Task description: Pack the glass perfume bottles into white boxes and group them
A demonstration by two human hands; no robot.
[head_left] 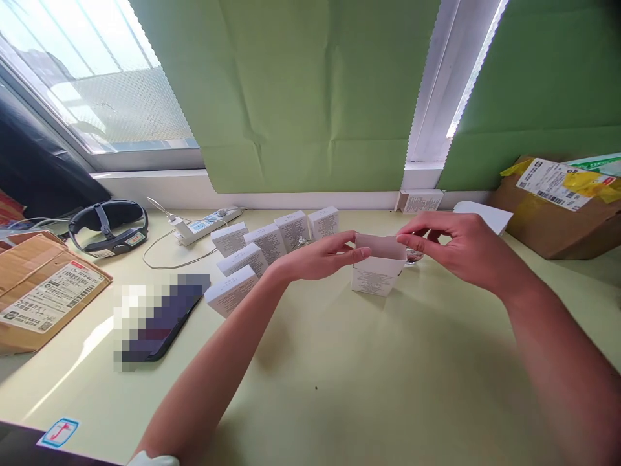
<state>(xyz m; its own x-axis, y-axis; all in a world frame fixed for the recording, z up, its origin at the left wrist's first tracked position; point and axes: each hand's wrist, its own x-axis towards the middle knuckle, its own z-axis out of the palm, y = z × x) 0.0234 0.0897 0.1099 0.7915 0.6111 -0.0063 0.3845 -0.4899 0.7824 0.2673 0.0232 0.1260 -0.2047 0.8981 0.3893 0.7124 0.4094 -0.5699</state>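
Note:
A small white carton (376, 278) with printed text stands upright on the pale table, its top open. My left hand (332, 255) grips the carton's upper left edge, the thumb against the near side. My right hand (444, 243) is closed at the upper right edge, thumb and forefinger pinching it. Just behind the carton, partly hidden by my right hand, lies a shiny object (413, 256) I cannot make out. Beyond my left wrist, several similar white boxes (266, 243) stand in two rows, with a small shiny item (301, 241) by them.
On the left are a phone (167, 317), a cardboard parcel (53, 294), a black head strap (110, 230) and a power strip (206, 225) with a cable. A taped cardboard box (557, 210) stands at the right, near a white sheet (485, 217). Another printed box (421, 201) rests against the wall.

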